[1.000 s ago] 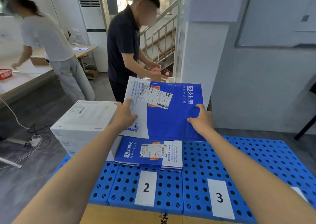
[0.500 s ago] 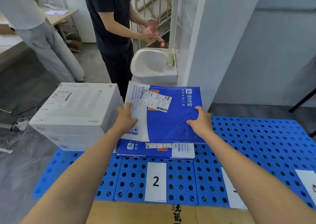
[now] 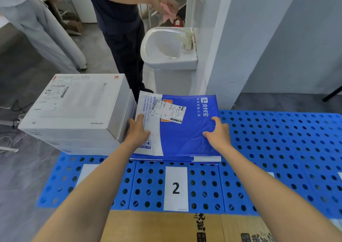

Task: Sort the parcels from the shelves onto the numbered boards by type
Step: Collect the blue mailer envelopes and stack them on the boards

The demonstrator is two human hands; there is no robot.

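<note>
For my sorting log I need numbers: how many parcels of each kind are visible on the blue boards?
White boxes: at least 2, stacked; lower layers are hard to separate.
Blue mailer bags: 2, the top one held by the left hand and right hand, the lower one showing only its edge.
Total: at least 4.

Two hands (image 3: 137, 130) (image 3: 219, 132); two blue mailers (image 3: 185, 136) (image 3: 205, 158); one sink (image 3: 166, 56); two bystanders (image 3: 114, 10) (image 3: 37, 29); one readable label (image 3: 175, 188).

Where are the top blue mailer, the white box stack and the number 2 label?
blue mailer (image 3: 185, 136), head view, middle of its blue face.
white box stack (image 3: 74, 103), head view, top face of the upper box.
number 2 label (image 3: 175, 188), head view, on the printed digit.
</note>
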